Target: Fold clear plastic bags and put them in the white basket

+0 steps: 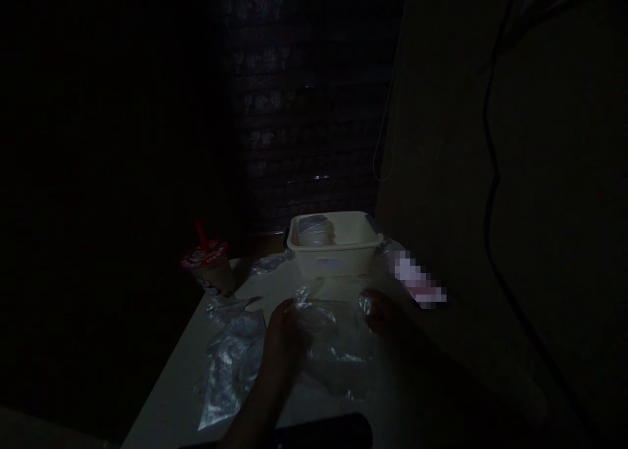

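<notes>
The scene is very dark. A clear plastic bag (pixel 333 344) lies crumpled on a pale table (pixel 171 403) between my two hands. My left hand (pixel 284 338) rests on the bag's left edge and my right hand (pixel 385 315) holds its right edge. Fingers of both hands appear closed on the plastic, though the dim light hides detail. Another clear plastic bag (pixel 228 364) lies flat to the left of my left hand.
A cream plastic basin (pixel 338 252) with a round container inside stands at the table's far end. A sealed drink cup (pixel 209 266) with a red straw sits at the far left. A wall with a hanging cable (pixel 490 174) rises on the right.
</notes>
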{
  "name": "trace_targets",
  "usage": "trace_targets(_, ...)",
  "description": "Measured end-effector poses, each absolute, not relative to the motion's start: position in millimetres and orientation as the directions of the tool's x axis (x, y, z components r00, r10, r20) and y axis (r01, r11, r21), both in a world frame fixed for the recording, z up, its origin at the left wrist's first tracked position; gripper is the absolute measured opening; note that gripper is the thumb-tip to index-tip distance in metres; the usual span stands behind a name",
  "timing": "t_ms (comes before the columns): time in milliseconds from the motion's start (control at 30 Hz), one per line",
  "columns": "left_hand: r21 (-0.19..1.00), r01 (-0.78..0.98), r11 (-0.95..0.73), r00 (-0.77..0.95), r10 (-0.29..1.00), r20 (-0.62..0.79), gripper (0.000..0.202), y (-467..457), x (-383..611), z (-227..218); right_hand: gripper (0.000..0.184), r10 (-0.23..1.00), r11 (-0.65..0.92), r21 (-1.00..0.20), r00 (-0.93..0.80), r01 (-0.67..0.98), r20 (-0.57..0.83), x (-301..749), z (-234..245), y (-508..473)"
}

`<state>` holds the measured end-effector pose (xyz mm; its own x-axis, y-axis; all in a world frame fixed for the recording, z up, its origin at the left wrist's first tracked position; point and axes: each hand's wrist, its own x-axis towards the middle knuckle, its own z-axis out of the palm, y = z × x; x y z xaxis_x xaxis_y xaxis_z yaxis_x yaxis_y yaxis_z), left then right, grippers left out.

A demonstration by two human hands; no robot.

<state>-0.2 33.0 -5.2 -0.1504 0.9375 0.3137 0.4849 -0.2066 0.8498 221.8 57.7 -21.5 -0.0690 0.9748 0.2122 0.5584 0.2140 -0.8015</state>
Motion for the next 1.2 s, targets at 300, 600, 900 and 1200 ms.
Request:
trace_targets(300,-0.005,0.866,-0.501,0.445,0.766,0.464,0.039,-17.9,29.2,-55.4,0.038,0.854,0.339,-0.27,-0.174,0.901,0.49,240.4,-11.2,52.0)
trace_targets(600,-0.298,0.726,-0.62,0.684,0.607,0.405,0.064,-35.9,17.6,-44.3,0.031,0.622,0.782,-0.242,-0.706,0.574,0.338,199.4,-6.2,9.8)
trace_targets(900,-0.145,0.865,-0.48,0.489,0.744,0.455,0.05,-59.3,31.9,-60.1,0.03,0.775,0.595,-0.126,-0.524,0.794,0.352,194.2,-14.2,76.9)
trace_targets(1200,0.271,0.844,-0.462,0.428,0.886,0.178,0.035,-20.6,31.1,-4.3,0.026,0.652,0.723,-0.22,-0.542,0.655,0.53,195.9,-8.5,52.7)
